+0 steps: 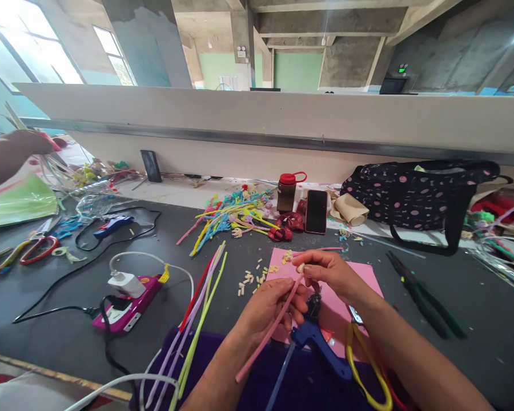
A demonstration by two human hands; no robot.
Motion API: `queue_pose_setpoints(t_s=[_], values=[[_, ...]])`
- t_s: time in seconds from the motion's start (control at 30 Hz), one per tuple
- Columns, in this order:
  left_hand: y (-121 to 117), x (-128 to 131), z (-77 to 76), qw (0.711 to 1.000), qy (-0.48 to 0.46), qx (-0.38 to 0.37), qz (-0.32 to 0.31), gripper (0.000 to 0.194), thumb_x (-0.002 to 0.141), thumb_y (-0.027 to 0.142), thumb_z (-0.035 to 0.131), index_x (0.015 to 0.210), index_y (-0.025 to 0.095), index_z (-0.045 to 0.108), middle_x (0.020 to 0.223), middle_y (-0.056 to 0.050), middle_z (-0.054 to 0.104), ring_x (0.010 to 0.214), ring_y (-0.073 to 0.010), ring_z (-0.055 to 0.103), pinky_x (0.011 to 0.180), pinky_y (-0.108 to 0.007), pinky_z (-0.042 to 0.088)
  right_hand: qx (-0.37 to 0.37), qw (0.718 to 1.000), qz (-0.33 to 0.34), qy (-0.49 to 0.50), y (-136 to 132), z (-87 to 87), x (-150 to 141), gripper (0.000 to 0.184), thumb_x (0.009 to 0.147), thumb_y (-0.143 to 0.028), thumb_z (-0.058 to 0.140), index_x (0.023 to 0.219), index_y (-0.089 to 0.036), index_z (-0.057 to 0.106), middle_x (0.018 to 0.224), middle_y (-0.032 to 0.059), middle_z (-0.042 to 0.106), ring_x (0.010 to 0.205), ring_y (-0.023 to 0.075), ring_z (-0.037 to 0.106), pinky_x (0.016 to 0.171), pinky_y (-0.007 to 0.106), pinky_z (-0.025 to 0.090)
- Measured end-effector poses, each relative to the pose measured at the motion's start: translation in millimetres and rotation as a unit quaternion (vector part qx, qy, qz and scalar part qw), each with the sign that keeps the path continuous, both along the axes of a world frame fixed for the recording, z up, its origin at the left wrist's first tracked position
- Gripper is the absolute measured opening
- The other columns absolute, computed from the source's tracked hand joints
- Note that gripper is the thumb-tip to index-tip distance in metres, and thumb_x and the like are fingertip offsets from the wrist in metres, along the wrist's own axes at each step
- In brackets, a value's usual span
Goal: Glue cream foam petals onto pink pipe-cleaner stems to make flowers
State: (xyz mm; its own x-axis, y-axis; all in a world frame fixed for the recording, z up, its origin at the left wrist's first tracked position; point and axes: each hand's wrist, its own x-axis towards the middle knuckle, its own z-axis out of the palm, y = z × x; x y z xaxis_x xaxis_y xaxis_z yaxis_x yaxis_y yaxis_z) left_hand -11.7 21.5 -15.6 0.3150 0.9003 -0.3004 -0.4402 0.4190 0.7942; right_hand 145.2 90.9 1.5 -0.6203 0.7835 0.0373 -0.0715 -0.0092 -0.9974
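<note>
My left hand [278,305] is closed around a pink pipe cleaner [268,337], whose lower end slants down toward me. At its upper end my right hand [332,274] pinches a small cream-coloured piece [300,268] against the tip. What exactly this piece is stays partly hidden by the fingers. Beneath both hands lies a pink sheet [360,285] with a few yellowish bits [286,256] on it. A blue glue gun [321,348] rests just below my hands, and yellow-handled scissors [364,365] lie by my right forearm. Small cream pieces [248,279] are scattered left of the sheet.
Several loose pipe cleaners [205,302] lie left of my forearm, near a magenta power strip [131,311] with cables. Behind are a colourful pipe-cleaner heap [231,217], bottle [286,194], phone [316,211] and bag [406,200]. Pliers [426,297] lie right. Another person's hand [21,148] is far left.
</note>
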Motion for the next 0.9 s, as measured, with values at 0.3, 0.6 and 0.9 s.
queue_pose_setpoints(t_s=[0.3,0.6,0.9], values=[[-1.2,0.2,-2.4,0.999,0.042,0.014,0.021,0.022,0.071,0.033,0.065,0.077,0.013,0.061,0.06,-0.003,0.064,0.043,-0.0095,0.055,0.035,-0.015,0.034,-0.005,1.0,-0.031,0.002,1.9,-0.8,-1.3,0.022,0.073,-0.029,0.066,0.091,-0.016,0.066,0.064,-0.001,0.059,0.053,0.0098,0.054,0.042,0.019,0.037],[-0.5,-1.5,1.2,0.988,0.067,0.057,0.125,0.019,0.07,0.029,0.068,0.071,0.01,0.068,0.058,-0.004,0.062,0.05,-0.008,0.05,0.045,-0.018,0.032,-0.064,0.994,-0.091,0.023,2.1,-2.9,-3.9,0.03,0.076,-0.043,0.06,0.092,-0.017,0.062,0.08,0.0026,0.063,0.052,0.0093,0.054,0.038,0.019,0.033],[-0.7,5.9,-3.3,0.989,0.045,0.071,0.124,0.021,0.071,0.03,0.067,0.062,0.01,0.065,0.057,-0.002,0.06,0.045,-0.0064,0.046,0.044,-0.019,0.03,-0.088,0.994,-0.054,0.021,-14.6,-13.3,-20.8,0.021,0.07,-0.034,0.068,0.077,-0.017,0.059,0.056,-0.0055,0.053,0.041,0.0055,0.041,0.04,0.019,0.025]])
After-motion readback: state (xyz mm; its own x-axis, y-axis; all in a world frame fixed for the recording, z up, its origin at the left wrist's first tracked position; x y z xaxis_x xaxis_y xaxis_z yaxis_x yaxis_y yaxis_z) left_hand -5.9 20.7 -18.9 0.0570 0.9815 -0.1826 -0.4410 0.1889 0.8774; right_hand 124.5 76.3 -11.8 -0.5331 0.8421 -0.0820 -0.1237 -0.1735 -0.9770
